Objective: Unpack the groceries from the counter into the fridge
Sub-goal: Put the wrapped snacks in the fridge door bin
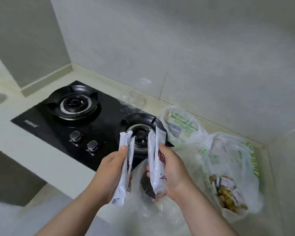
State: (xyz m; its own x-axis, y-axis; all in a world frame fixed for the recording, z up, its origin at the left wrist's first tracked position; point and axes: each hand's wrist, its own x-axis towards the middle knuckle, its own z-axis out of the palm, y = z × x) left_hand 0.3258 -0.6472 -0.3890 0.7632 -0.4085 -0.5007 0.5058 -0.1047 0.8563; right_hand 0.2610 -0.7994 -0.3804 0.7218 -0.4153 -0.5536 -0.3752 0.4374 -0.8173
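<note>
While both hands hover over counter (29,150) edge: left hand (111,169) grips white packets (126,138), right hand (173,171) grips second packets (153,167). Clear bag (143,212) directly beneath. Gas hob (95,120) behind. Two green-printed bags (232,167) at right.

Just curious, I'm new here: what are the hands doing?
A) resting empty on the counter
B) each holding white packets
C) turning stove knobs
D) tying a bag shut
B: the left hand and the right hand each hold white packets upright, clear of the stove knobs.
</note>
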